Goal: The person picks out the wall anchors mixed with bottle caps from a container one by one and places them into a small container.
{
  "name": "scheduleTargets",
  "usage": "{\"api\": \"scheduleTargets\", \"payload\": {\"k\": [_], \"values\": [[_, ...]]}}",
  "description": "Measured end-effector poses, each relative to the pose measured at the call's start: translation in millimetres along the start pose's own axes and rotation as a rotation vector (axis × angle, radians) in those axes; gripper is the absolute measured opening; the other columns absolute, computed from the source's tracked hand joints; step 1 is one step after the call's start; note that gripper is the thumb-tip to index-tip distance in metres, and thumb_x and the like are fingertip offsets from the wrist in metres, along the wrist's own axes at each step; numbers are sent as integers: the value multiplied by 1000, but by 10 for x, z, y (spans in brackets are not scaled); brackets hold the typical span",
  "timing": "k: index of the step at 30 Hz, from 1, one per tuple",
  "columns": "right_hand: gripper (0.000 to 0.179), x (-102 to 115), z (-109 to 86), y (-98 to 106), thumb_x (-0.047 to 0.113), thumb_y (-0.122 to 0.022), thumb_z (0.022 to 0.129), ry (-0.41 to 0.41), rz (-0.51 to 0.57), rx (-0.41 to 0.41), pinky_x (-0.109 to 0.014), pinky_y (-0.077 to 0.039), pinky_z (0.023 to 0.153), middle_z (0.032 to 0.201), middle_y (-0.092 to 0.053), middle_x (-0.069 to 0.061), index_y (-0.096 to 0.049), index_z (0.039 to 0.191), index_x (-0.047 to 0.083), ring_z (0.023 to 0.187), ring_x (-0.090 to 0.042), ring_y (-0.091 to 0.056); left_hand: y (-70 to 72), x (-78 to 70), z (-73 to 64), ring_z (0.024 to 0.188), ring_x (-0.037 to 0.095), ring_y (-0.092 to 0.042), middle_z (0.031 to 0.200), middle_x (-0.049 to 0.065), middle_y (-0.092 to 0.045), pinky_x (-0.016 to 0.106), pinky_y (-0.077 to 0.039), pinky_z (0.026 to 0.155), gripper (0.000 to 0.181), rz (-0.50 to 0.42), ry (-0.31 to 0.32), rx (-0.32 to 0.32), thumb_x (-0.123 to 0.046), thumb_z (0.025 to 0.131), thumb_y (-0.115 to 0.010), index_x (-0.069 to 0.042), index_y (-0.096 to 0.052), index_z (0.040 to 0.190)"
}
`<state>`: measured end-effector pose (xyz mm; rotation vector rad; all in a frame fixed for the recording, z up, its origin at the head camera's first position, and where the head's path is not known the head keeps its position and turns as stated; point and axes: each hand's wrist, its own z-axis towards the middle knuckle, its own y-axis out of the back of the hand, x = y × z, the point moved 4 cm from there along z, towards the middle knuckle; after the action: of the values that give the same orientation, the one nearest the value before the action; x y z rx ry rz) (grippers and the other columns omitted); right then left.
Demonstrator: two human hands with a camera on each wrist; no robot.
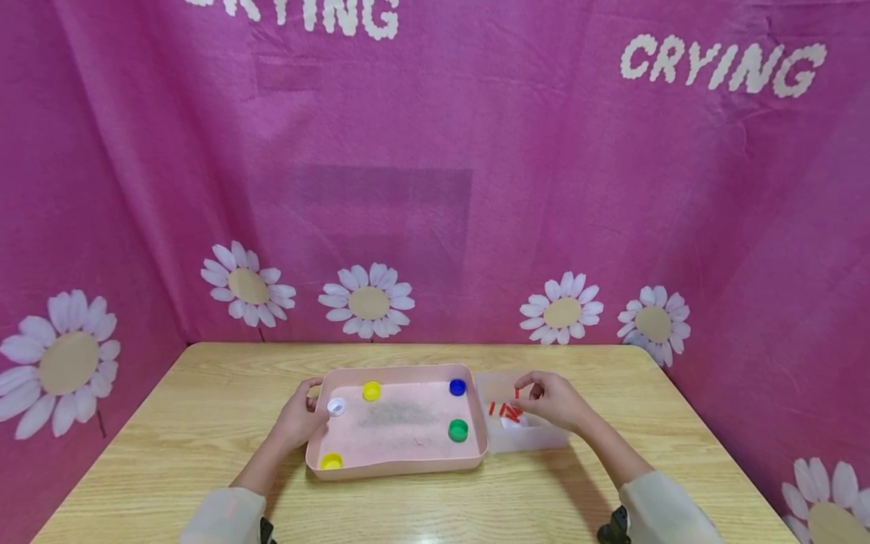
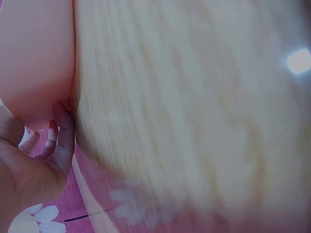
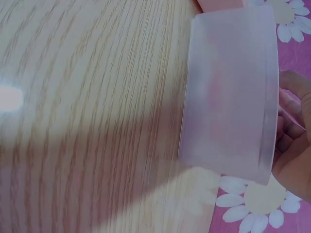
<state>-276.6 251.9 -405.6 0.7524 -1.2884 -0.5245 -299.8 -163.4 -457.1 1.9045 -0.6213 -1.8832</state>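
My left hand [image 1: 299, 418] grips the left wall of a shallow pink tray [image 1: 401, 472], thumb over the rim and fingers outside. The left wrist view shows its curled fingers against the tray's outer wall [image 2: 36, 58]. Over a translucent box [image 1: 492, 442] at the tray's right, my right hand [image 1: 556, 400] pinches a small red stick [image 1: 516, 393] upright between thumb and forefinger. Several red sticks [image 1: 512, 413] lie in the box beneath it. In the right wrist view the box's frosted side [image 3: 228, 92] hides the fingertips of my right hand [image 3: 294, 131].
Round caps stand inside the tray: a white one [image 1: 336, 406] by my left thumb, yellow ones [image 1: 371, 391] at back and front left, a blue one [image 1: 458, 387] and a green one [image 1: 458, 431] at right. The wooden table [image 1: 421, 514] meets a pink flowered cloth [image 1: 435, 227] behind.
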Motion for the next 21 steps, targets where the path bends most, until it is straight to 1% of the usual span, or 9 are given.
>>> {"api": "scheduleTargets", "payload": {"k": [2,11,17,21], "values": [[28,-25,-7,11,16,-71,79,-6,0,2,-22,-39,51,67,-52,-1,-64,100,0,61,-10,-46,0,10,1,68,15,-43,79,5,-44,23,-39,58,63,-2,5,0,-2,79,-53,0,-32,138],[24,-34,-26,20,11,-73,76,26,-56,3,-22,-38,52,67,-52,-1,-65,97,0,63,-10,-46,0,12,-8,68,16,-43,79,5,-43,23,-38,58,63,-14,16,-1,-1,79,-54,-1,-32,138],[22,-2,-47,10,9,-73,75,20,-77,45,-22,-37,51,65,-50,-1,-64,93,0,62,-12,-45,-9,22,-4,68,16,-44,79,6,-45,24,-39,58,63,-12,15,0,-2,79,-53,-1,-32,138],[22,-26,-42,0,9,-73,76,8,-91,53,-22,-37,51,64,-49,0,-64,94,0,62,-12,-44,-10,27,0,68,16,-44,79,6,-45,24,-39,59,63,-4,17,2,-1,79,-53,-1,-32,138]]}}
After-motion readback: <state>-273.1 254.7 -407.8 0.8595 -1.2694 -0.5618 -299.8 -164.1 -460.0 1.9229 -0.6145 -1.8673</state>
